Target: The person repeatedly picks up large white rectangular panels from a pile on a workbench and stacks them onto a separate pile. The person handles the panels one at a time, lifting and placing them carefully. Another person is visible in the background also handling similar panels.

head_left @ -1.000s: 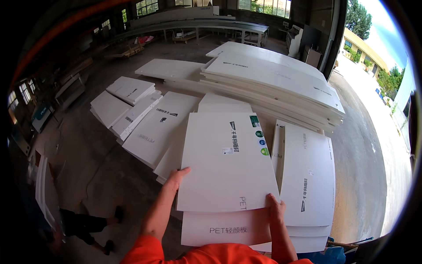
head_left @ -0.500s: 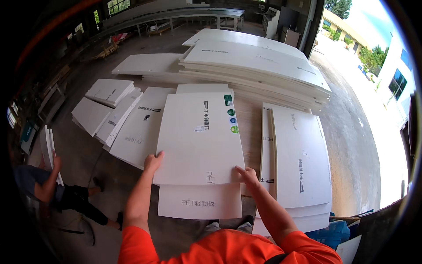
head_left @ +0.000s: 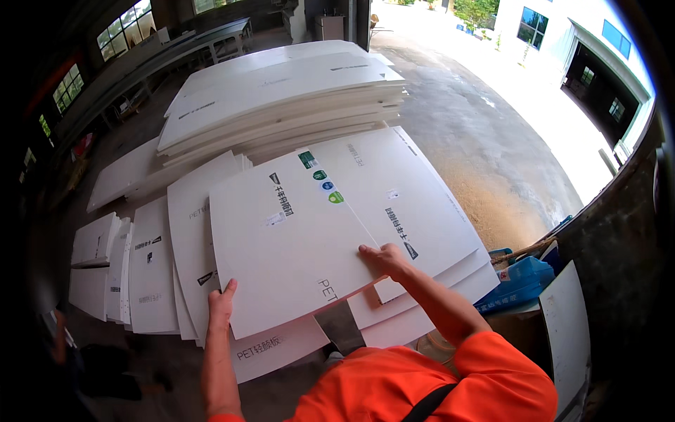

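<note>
A large white board [head_left: 278, 243] with dark print and a row of green and blue stickers is held tilted in front of me. On its left edge my left hand [head_left: 220, 308] is closed, thumb on top and the other fingers hidden beneath. My right hand [head_left: 385, 260] grips the right edge near the front corner, its fingers mostly under the board. That right edge overlaps a stack of white boards [head_left: 415, 204] on the right; whether they touch I cannot tell. Below the near edge, another white board [head_left: 281, 348] shows.
Several smaller white board stacks [head_left: 155, 274] stand at the left. A tall pile of large white boards [head_left: 274, 91] lies beyond. Near right are a blue bag [head_left: 517, 281] and a leaning white sheet [head_left: 568, 337]. At the far left, a person [head_left: 105, 366] shows dimly.
The held board has moved right from the middle stack and turned slightly, now overlapping the right stack. My view has swung right. Both hands keep their hold.
</note>
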`<state>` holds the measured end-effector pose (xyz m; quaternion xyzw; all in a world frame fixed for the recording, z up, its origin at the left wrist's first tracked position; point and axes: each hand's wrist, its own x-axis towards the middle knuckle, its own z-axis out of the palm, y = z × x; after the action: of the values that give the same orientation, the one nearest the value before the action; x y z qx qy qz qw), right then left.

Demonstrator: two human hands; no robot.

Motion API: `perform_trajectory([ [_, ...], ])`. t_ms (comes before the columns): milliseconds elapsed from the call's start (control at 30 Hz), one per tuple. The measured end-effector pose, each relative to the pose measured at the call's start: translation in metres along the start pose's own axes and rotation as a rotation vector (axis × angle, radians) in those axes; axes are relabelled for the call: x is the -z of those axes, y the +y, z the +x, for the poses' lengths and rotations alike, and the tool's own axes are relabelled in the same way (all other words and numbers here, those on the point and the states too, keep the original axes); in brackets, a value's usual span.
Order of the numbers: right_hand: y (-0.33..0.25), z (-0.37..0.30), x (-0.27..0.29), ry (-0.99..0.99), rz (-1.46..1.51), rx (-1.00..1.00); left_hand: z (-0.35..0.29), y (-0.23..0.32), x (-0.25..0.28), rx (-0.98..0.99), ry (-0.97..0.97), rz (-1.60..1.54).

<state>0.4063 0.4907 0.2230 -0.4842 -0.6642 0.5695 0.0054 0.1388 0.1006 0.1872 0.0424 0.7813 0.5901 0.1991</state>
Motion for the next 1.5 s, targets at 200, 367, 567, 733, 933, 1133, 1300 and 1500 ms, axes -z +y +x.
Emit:
perform_trajectory([
  [200, 0.064, 0.041, 0.153, 0.165, 0.145, -0.089, 0.022, 0.037, -0.19, -0.075, -0.159, 0.006],
  [367, 0.084, 0.111, 0.268, 0.269, 0.082, -0.08, 0.033, 0.031, -0.344, -0.021, -0.16, 0.0],
  [567, 0.071, 0.18, 0.347, 0.132, -0.005, -0.107, 0.032, 0.034, -0.428, 0.039, -0.111, 0.079],
  [733, 0.098, 0.196, 0.328, 0.294, -0.495, 0.065, 0.003, 0.009, -0.429, -0.096, -0.025, 0.658],
  [933, 0.122, 0.217, 0.314, 0.227, -0.077, 0.204, -0.02, -0.029, -0.457, -0.187, -0.045, 0.108],
  [1133, 0.121, 0.216, 0.316, 0.268, -0.283, 0.166, -0.006, -0.033, -0.449, -0.112, -0.153, -0.025],
  [1300, 0.137, 0.224, 0.325, 0.145, -0.109, 0.165, -0.012, -0.027, -0.445, -0.082, -0.208, -0.02],
  [1500, 0.147, 0.228, 0.333, 0.092, -0.156, 0.026, -0.034, -0.014, -0.439, 0.095, -0.148, -0.104],
])
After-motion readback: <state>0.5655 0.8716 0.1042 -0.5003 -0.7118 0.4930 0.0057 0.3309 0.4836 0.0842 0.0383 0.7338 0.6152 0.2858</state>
